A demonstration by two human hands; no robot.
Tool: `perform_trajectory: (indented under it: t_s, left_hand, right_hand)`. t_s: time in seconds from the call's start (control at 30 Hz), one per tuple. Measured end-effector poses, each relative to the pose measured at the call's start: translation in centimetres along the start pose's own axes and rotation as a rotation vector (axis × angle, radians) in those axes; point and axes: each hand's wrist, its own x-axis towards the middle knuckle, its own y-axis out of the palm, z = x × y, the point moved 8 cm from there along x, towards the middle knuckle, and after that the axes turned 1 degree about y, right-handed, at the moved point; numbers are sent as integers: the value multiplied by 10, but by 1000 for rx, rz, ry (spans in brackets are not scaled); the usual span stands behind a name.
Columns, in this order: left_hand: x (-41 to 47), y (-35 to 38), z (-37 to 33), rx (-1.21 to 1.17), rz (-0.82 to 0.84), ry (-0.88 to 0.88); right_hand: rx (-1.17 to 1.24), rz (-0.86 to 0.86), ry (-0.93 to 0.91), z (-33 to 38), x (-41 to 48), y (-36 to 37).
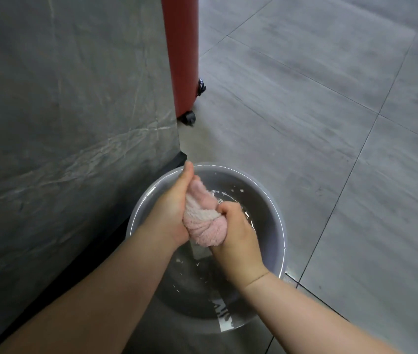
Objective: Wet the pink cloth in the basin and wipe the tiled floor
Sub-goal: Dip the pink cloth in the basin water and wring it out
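A grey round basin (276,215) with water in it stands on the grey tiled floor (330,123). Above the water I hold the pink cloth (204,222), bunched and twisted into a thick roll. My left hand (170,208) grips its upper left part, thumb pointing up. My right hand (236,236) is clenched on its lower right end. Ripples and splashes show on the water under the cloth.
A grey stone-patterned wall panel (62,111) with a black base fills the left side, right beside the basin. A red object on black caster wheels (188,118) stands behind the panel's edge. Floor tiles stretch to the right and far side.
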Motion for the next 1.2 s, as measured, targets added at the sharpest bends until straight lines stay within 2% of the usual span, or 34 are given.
perform_trajectory:
  t_s: [0.07,0.2,0.33,0.4,0.5,0.6,0.63,0.77,0.8,0.87,0.9,0.93,0.97,1.03,1.1,1.13,1.17,1.2]
  left_hand:
    - [2,-8,-2,5,-11,31]
    - [-1,-6,-8,85,98,71]
    - [-6,2,2,251,261,-28]
    - [-7,1,10,353,273,-76]
    - [-13,5,9,590,304,-19]
    - [-13,-2,11,679,335,-30]
    - [-15,-3,12,724,333,-55]
    - [-34,-8,32,888,440,-410]
    - [-37,-9,38,979,479,-474]
    - [-38,-13,47,1291,481,-510]
    - [-32,-15,49,1511,438,-449]
    - [-24,-13,46,1736,356,-316]
    - [-18,-4,38,1931,258,-108]
    - [-15,14,27,2138,124,216]
    - [-14,24,24,2260,114,380]
    - [-13,27,22,2321,155,503]
    - [-14,31,21,2367,209,696]
    - [-13,31,21,2393,254,759]
  right_hand:
    - [-57,248,174,-14,0,18]
    - [-112,521,181,-11,4,34]
    - [-197,812,216,-17,-9,51]
    - [-217,881,227,-22,-14,54]
    - [-419,774,5,-14,-3,43]
    - [-770,490,-283,-5,4,22]
    - [-798,406,-312,-3,4,17]
    - [-812,211,-509,4,0,14]
    - [-818,160,-575,8,-3,13]
    - [-839,169,-563,6,-3,13]
    - [-864,207,-531,1,-4,17]
    - [-865,249,-487,-3,-4,19]
    - [-876,288,-400,-4,0,18]
    - [-827,329,-246,-13,8,15]
    - [-712,409,-94,-24,8,15]
    - [-653,471,25,-33,5,17]
    - [-614,486,100,-38,3,17]
    - [-574,468,142,-38,2,14]
